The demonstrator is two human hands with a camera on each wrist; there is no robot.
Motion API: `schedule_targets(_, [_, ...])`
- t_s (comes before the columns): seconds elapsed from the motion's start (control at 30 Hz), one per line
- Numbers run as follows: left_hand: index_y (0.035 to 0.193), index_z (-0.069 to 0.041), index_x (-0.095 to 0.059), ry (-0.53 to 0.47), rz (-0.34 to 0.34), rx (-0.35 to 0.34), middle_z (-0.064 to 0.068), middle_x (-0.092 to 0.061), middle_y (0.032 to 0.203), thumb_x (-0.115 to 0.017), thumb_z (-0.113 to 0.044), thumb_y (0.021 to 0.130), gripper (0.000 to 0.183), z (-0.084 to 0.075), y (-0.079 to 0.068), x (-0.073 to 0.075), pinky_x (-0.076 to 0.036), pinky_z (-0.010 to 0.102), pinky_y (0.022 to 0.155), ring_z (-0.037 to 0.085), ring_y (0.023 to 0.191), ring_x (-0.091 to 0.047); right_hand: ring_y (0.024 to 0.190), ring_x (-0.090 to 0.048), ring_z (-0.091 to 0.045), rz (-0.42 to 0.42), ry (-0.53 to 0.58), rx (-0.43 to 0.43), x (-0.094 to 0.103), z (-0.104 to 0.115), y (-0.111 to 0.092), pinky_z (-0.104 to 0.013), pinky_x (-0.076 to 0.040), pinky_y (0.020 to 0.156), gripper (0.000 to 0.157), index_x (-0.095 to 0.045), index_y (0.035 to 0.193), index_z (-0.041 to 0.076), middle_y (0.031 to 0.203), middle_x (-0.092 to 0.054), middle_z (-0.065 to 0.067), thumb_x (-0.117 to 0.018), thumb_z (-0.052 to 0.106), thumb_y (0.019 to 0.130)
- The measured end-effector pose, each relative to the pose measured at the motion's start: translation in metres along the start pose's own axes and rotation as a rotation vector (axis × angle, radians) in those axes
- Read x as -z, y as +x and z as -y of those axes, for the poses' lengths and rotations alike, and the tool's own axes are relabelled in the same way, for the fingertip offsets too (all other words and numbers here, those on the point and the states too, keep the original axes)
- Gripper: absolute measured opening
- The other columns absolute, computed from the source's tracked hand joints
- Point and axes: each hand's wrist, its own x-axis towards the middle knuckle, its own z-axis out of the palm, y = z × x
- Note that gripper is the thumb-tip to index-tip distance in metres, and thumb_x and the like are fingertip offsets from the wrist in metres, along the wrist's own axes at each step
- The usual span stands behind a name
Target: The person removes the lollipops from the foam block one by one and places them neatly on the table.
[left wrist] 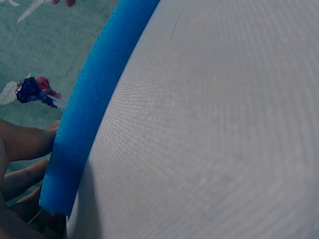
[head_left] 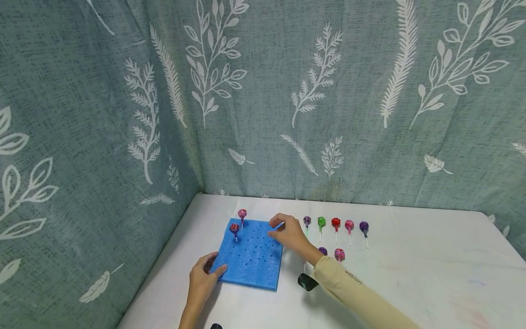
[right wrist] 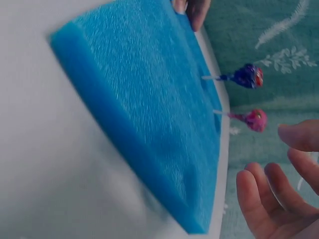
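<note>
A blue foam board (head_left: pixel 256 272) dotted with small holes lies on the white table. Two lollipops stand upright in its far left part: a pink one (head_left: pixel 242 213) and a dark blue and red one (head_left: pixel 234 229). My left hand (head_left: pixel 201 279) grips the board's near left corner, thumb on top and fingers along the side. Over the board's far right part hovers my right hand (head_left: pixel 289 234), its fingers loosely bent with a gap to the thumb. Nothing shows between them in the right wrist view, where the fingers (right wrist: pixel 279 186) are apart from the lollipops.
Right of the board, a row of several wrapped lollipops (head_left: pixel 336 222) lies on the table (head_left: pixel 411 256). Nearer, a purple lollipop (head_left: pixel 323 251) and a pink-red lollipop (head_left: pixel 339 254) lie partly behind the right forearm. A leaf-patterned curtain (head_left: pixel 267 91) borders the back and left.
</note>
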Motion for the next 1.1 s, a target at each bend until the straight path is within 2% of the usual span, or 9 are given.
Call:
schedule_targets(0.17, [0.125,0.002,-0.056,0.000,-0.008,0.018,0.020,-0.057,0.118,-0.073,-0.009,0.081,0.048,0.000,-0.001,-0.001,-0.043,0.048,0.091,0.033,0.106,-0.053,0.079,-0.062,-0.025,0.026,0.029,0.040,-0.016,0.005,0.006,-0.031,-0.052,0.070,0.018,-0.065,0.096,0.002,0.098,-0.064,-0.020,-0.072,0.003,0.079])
schedule_targets(0.3, [0.126,0.001,-0.055,0.003,-0.014,0.034,0.019,-0.057,0.119,-0.072,-0.009,0.082,0.049,0.000,-0.002,-0.002,-0.043,0.047,0.092,0.033,0.107,-0.052,0.081,-0.062,-0.024,0.039,0.036,0.041,-0.028,0.007,0.010,-0.030,-0.053,0.071,0.021,-0.064,0.099,0.005,0.101,-0.064,-0.019,-0.073,0.004,0.080])
schedule_targets(0.53, [0.126,0.002,-0.056,0.003,-0.014,0.007,0.019,-0.057,0.118,-0.073,-0.009,0.081,0.049,0.000,-0.001,-0.003,-0.044,0.046,0.089,0.033,0.106,-0.053,0.085,-0.063,-0.027,0.046,0.073,0.059,-0.047,0.011,0.016,-0.032,-0.053,0.072,0.030,-0.062,0.108,-0.001,0.105,-0.063,-0.020,-0.073,0.006,0.081])
schedule_targets(0.63, [0.125,0.001,-0.056,0.005,-0.018,-0.001,0.018,-0.058,0.117,-0.073,-0.010,0.081,0.048,0.000,-0.001,-0.002,-0.044,0.046,0.089,0.032,0.105,-0.054,0.087,-0.063,-0.027,0.048,0.095,0.041,-0.056,0.016,0.020,-0.032,-0.053,0.072,0.031,-0.062,0.109,0.001,0.107,-0.063,-0.019,-0.073,0.008,0.081])
schedule_targets(0.83, [0.126,0.002,-0.056,0.019,-0.029,-0.011,0.019,-0.058,0.117,-0.072,-0.009,0.081,0.048,0.000,-0.001,-0.002,-0.044,0.047,0.089,0.032,0.104,-0.054,0.094,-0.061,-0.029,0.027,0.123,0.018,-0.074,0.025,0.029,-0.035,-0.052,0.079,0.033,-0.062,0.112,0.003,0.110,-0.062,-0.017,-0.073,0.012,0.082])
schedule_targets(1.1, [0.124,0.002,-0.057,0.004,-0.025,-0.034,0.018,-0.059,0.116,-0.073,-0.008,0.080,0.048,0.000,-0.002,-0.001,-0.045,0.044,0.086,0.031,0.102,-0.055,0.094,-0.060,-0.028,-0.021,0.094,0.041,-0.095,0.029,0.032,-0.040,-0.050,0.082,0.031,-0.062,0.109,-0.001,0.105,-0.061,-0.015,-0.073,0.001,0.080])
